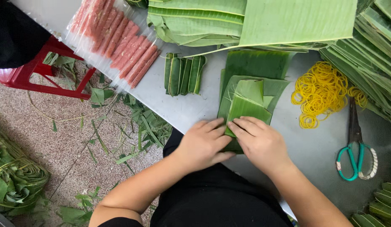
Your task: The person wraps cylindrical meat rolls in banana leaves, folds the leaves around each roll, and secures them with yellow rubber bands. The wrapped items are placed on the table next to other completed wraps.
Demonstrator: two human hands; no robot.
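My left hand point(202, 144) and my right hand point(259, 141) press side by side on a folded piece of banana leaf point(246, 103) at the near edge of the grey table point(191, 107). The fingers of both hands curl over the near end of the fold. That leaf lies on a small stack of darker cut leaves point(254, 67). What is inside the fold is hidden.
Several wrapped green leaf rolls point(183, 74) lie left of the stack. A tray of pink sausage sticks point(116, 38) under clear film sits far left. Yellow rubber bands point(321, 90) and green-handled scissors point(354, 145) lie right. Big leaves point(288, 19) fill the back. Red stool point(39, 69), leaf scraps on floor.
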